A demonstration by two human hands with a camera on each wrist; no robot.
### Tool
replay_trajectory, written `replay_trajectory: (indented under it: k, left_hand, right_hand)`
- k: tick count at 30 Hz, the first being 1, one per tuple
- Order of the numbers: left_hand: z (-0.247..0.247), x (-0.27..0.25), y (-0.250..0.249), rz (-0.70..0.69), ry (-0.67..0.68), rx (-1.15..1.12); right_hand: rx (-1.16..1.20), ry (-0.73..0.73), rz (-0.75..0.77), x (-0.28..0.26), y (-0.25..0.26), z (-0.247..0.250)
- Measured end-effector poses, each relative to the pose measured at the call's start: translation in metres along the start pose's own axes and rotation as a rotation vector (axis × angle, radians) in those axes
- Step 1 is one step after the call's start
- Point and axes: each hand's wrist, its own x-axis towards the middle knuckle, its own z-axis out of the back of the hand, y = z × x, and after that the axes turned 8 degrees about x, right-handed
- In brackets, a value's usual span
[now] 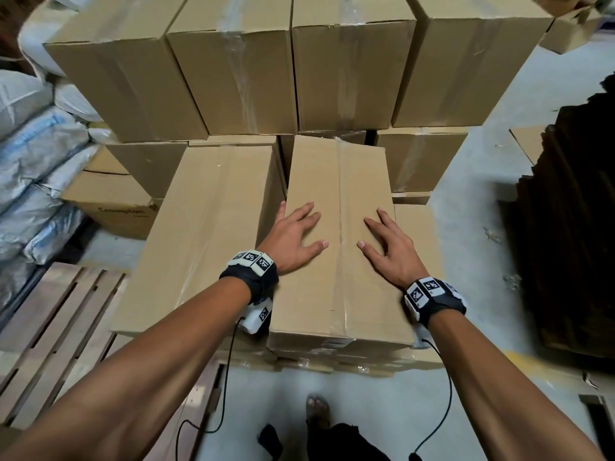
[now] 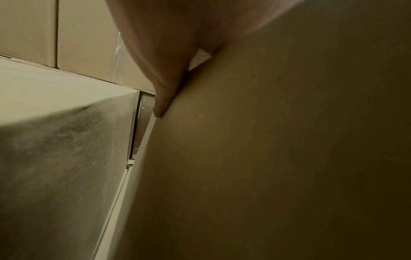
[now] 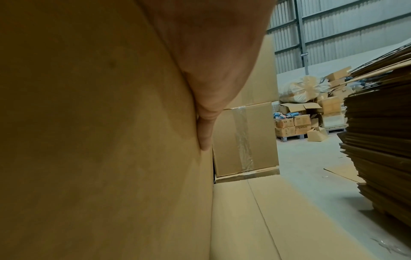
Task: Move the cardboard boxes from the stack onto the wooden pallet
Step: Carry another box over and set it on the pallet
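Behind the taped cardboard box (image 1: 339, 234) rises the box stack (image 1: 293, 61); the wooden pallet (image 1: 50, 327) lies left of it. Left hand (image 1: 293, 234) and right hand (image 1: 389, 247) rest flat on top, fingers spread, gripping nothing. Probably the pickup begins; next, grip its sides.

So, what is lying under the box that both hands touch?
Under the box another cardboard layer shows at its right and front edges. The left hand and right hand rest on top. Anything lower is covered.

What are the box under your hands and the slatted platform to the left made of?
The box looks like matte brown corrugated cardboard, sealed with glossy clear tape along its seam. The pallet looks like bare, unpainted wood: brownish slats with gaps between.
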Motion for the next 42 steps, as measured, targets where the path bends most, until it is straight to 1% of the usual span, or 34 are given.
replay_trajectory:
  k: [4, 6, 10, 16, 19, 21, 24, 27, 32, 37, 42]
  left_hand:
    - [0.004, -0.023, -0.021, 0.032, 0.024, -0.031]
    - [0.005, -0.040, -0.030, 0.037, 0.009, -0.055]
    - [0.002, -0.089, -0.053, 0.000, -0.045, -0.071]
    - [-0.003, -0.184, -0.100, -0.028, -0.077, -0.079]
    - [-0.007, -0.238, -0.119, -0.032, -0.094, -0.106]
    - [-0.012, -0.274, -0.133, -0.035, -0.109, -0.102]
    - [-0.017, -0.333, -0.152, -0.026, -0.121, -0.115]
    - [-0.022, -0.384, -0.172, 0.018, -0.117, -0.140]
    - [-0.032, -0.458, -0.197, 0.106, -0.105, -0.161]
    - [-0.038, -0.520, -0.215, 0.212, -0.138, -0.177]
    - [-0.059, -0.577, -0.220, 0.410, -0.119, -0.176]
  right_hand:
    - [-0.039, 0.008, -0.011, -0.027, 0.013, 0.016]
    - [-0.055, 0.002, -0.004, -0.046, 0.019, 0.022]
    - [-0.095, -0.024, 0.014, -0.101, 0.034, 0.029]
    - [-0.157, -0.054, 0.044, -0.209, 0.058, 0.036]
    - [-0.140, -0.068, 0.059, -0.270, 0.069, 0.036]
    - [-0.137, -0.068, 0.075, -0.311, 0.076, 0.033]
    - [-0.163, -0.042, 0.058, -0.368, 0.084, 0.028]
    - [-0.158, -0.016, 0.081, -0.411, 0.089, 0.025]
    - [-0.138, 0.048, 0.100, -0.469, 0.095, 0.013]
    - [-0.109, 0.139, 0.156, -0.499, 0.095, -0.002]
    - [-0.092, 0.285, 0.216, -0.515, 0.101, -0.016]
